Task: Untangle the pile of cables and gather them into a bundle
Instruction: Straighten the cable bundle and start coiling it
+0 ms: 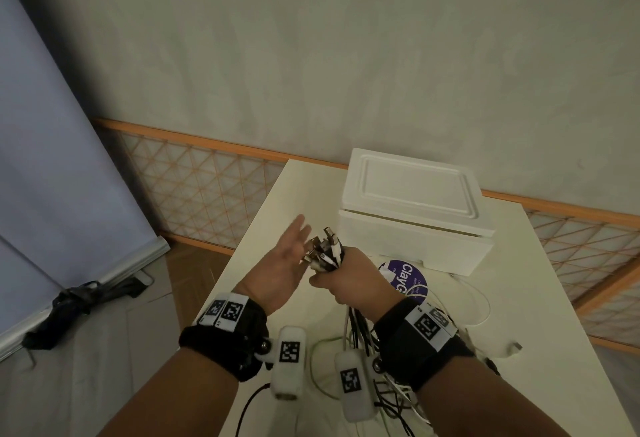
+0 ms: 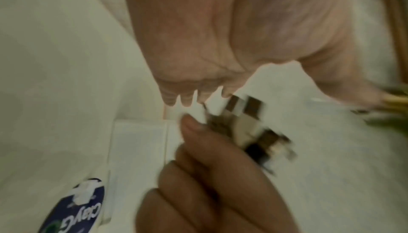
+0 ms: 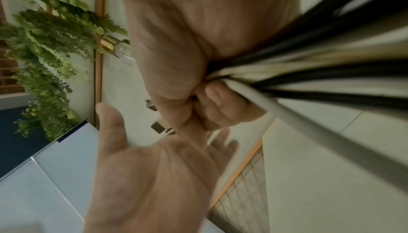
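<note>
My right hand (image 1: 341,275) grips a bundle of black and white cables (image 1: 325,251) above the white table (image 1: 304,194), plug ends sticking up out of the fist. The cable lengths (image 1: 356,327) hang down past my right wrist to a loose tangle (image 1: 398,402) on the table. In the right wrist view the cables (image 3: 320,69) run out of the closed fist (image 3: 198,88). My left hand (image 1: 287,263) is flat and open, palm facing the plug ends (image 2: 247,125), fingers straight, just left of them.
A white foam box (image 1: 412,208) with a lid stands behind the hands. A purple round label (image 1: 407,277) lies in front of it. A white cable end (image 1: 516,346) lies at the right. The floor drops off beyond the table's left edge (image 1: 256,228).
</note>
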A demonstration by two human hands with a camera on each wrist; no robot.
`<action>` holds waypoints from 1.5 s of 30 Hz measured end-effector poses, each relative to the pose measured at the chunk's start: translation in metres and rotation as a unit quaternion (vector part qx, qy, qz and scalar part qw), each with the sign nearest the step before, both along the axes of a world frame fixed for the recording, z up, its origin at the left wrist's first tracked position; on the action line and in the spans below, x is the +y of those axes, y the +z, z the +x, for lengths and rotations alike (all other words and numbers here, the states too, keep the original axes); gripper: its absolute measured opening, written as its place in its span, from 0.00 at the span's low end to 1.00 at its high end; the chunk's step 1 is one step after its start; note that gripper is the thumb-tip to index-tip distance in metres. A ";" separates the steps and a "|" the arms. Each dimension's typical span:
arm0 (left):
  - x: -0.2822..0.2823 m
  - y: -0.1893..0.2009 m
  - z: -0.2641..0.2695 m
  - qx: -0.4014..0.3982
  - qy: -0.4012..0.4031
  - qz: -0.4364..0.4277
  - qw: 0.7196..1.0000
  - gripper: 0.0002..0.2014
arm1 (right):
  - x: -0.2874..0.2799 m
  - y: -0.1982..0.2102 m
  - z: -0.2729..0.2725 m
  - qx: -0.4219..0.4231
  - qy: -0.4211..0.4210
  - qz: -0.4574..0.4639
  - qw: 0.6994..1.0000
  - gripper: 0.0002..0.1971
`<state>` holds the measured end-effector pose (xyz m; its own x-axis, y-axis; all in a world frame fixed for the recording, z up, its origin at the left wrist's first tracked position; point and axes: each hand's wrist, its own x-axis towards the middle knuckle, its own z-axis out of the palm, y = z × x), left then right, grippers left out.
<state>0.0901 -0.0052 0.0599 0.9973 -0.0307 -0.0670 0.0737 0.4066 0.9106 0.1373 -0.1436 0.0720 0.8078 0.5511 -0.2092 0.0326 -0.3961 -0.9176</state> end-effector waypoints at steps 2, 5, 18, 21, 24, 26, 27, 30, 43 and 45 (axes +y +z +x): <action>-0.007 -0.015 -0.002 0.018 -0.068 0.051 0.996 0.16 | -0.002 0.005 -0.002 0.041 0.022 0.049 0.998 0.02; -0.015 -0.028 -0.009 -0.014 -0.111 0.065 0.992 0.35 | -0.002 0.005 -0.006 0.070 0.073 0.074 0.992 0.13; -0.023 -0.018 -0.014 -0.063 -0.085 0.010 0.994 0.18 | -0.012 0.004 -0.014 0.251 0.202 0.038 0.946 0.20; -0.029 -0.018 -0.009 -0.031 0.034 0.007 0.999 0.20 | -0.014 0.003 -0.011 0.248 0.143 0.067 0.956 0.08; -0.029 -0.016 0.003 -0.008 0.196 -0.011 0.980 0.13 | -0.012 -0.004 -0.014 0.100 0.064 0.013 0.993 0.06; -0.028 -0.014 0.006 -0.004 0.210 -0.025 0.977 0.13 | -0.009 -0.004 -0.018 0.041 0.056 -0.011 0.998 0.08; -0.026 -0.015 0.006 -0.017 0.190 -0.048 0.981 0.13 | -0.007 -0.003 -0.020 0.056 0.045 0.002 0.997 0.09; -0.020 -0.023 0.003 -0.062 0.065 -0.132 0.987 0.29 | -0.010 0.005 -0.017 0.141 0.008 0.056 0.988 0.09; -0.048 0.001 -0.004 0.039 0.046 -0.058 0.996 0.07 | -0.015 -0.003 -0.018 0.115 0.084 0.049 0.989 0.09; -0.053 0.004 -0.004 0.074 0.105 -0.001 0.992 0.11 | -0.019 -0.002 -0.015 0.007 0.148 -0.013 0.989 0.07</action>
<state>0.0863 -0.0580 0.0638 0.9608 0.1767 -0.2135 0.1201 0.4288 0.8954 0.1219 -0.1624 0.0699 0.6083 0.7577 -0.2364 0.1379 -0.3943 -0.9086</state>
